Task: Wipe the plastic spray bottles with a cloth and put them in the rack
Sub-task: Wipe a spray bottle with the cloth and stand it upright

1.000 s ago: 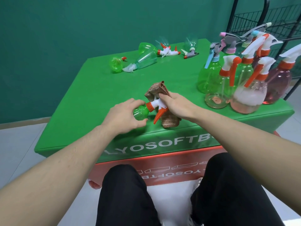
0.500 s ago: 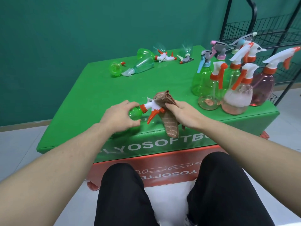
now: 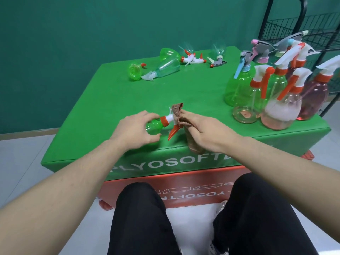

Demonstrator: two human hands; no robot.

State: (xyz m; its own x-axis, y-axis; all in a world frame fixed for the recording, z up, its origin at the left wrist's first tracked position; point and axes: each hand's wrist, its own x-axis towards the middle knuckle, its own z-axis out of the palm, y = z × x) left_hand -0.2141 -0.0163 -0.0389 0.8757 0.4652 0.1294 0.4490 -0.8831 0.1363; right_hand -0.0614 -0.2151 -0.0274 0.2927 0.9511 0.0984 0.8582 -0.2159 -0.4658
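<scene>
- Head view: we see the left hand [image 3: 135, 128] curled round the body of a small green spray bottle [image 3: 155, 126] lying on its side near the front edge of the green table [image 3: 114, 100].
- Bottle neck points right; orange collar, white spray head, orange trigger [image 3: 173, 130] hanging down toward the table.
- Right hand [image 3: 207, 134] grips a brown cloth [image 3: 179, 115], fingers curled over it, cloth folded against the white spray head; lower end of the cloth drapes over the table's front edge.
- Right side of the table: we count a cluster of upright spray bottles [image 3: 276, 100], green, clear and pinkish, mostly white heads with orange triggers, one with a blue trigger; exact count hard to tell where they overlap.
- Far side of the table: several lying spray bottles [image 3: 165, 66], green and clear, plus loose-looking spray heads, small and blurry.
- Black wire rack [image 3: 303, 26] stands behind the upright cluster, at the right edge; we cannot tell if any bottle is in it.
- White lettering on the table's front face, partly hidden by the arms.
- Our legs in black trousers [image 3: 145, 218] at the bottom.
</scene>
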